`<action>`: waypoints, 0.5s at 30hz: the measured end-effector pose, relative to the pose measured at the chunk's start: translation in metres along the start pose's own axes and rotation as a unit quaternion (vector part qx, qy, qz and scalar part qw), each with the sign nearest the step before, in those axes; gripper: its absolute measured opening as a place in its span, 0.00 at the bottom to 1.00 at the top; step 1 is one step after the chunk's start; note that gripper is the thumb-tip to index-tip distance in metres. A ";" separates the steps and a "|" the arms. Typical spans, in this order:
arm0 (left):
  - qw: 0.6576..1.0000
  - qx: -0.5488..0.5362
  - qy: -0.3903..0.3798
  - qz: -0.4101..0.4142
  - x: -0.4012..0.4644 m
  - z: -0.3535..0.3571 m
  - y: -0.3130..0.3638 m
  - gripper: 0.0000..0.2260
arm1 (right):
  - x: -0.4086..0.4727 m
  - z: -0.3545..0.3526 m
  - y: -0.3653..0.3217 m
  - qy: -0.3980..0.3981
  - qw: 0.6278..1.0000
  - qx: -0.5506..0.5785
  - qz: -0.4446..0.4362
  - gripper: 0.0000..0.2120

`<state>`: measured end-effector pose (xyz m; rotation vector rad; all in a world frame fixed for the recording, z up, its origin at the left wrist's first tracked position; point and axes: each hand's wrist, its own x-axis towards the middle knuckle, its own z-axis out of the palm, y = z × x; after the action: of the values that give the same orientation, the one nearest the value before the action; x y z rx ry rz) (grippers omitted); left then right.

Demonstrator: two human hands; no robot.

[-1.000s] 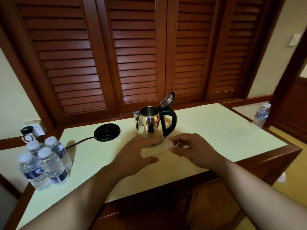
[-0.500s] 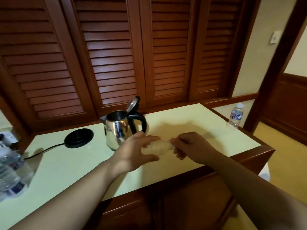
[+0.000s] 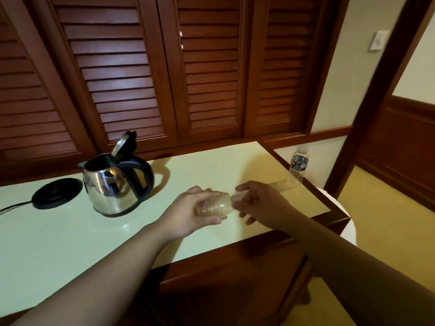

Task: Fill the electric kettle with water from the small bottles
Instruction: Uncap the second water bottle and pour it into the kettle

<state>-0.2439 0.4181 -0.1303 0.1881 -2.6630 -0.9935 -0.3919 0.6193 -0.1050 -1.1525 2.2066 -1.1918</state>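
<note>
Leftward in the picture is where the kettle [image 3: 117, 183] has slid since half a second ago, as the head turns right; the pack of full bottles has gone out of view, and the two hands have barely shifted, though the right one has loosened.

On the pale counter [image 3: 70, 231] the kettle stands off its base [image 3: 56, 192], lid tipped up and mouth open, handle toward the hands. Just right of the kettle and a little nearer the person, the left hand [image 3: 188, 214] is wrapped round the ribbed body of a small clear bottle [image 3: 215, 207], which lies nearly level with its neck pointing away from the kettle. The right hand [image 3: 261, 203] has its fingertips [image 3: 242, 198] pinched at the neck end, seemingly on the cap; blur hides whether the cap is on or off. Farther right of the kettle, past the counter's edge, another bottle [image 3: 298, 166] stands upright on a lower ledge.

Judging by its look, the held bottle is thin, soft plastic: light, easily crushed, and if it holds water, likely to squirt when squeezed once uncapped. A loose grip round the ribs at mid-body suits it, with the twisting done at the cap alone; how much water is inside cannot be told.
</note>
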 end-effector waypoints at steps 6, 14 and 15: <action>1.000 -0.005 0.003 0.004 0.020 0.028 0.007 0.28 | 0.002 -0.023 0.023 -0.013 0.998 -0.066 0.000 0.12; 1.000 0.001 -0.012 -0.029 0.047 0.053 0.000 0.36 | 0.003 -0.050 0.044 0.071 0.996 -0.055 0.026 0.08; 0.999 0.018 -0.013 -0.045 0.050 0.055 -0.006 0.35 | 0.003 -0.058 0.046 0.080 0.995 -0.060 0.028 0.08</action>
<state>-0.3091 0.4366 -0.1627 0.3086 -2.7183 -0.9807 -0.4535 0.6603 -0.1100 -1.0643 2.4446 -1.1794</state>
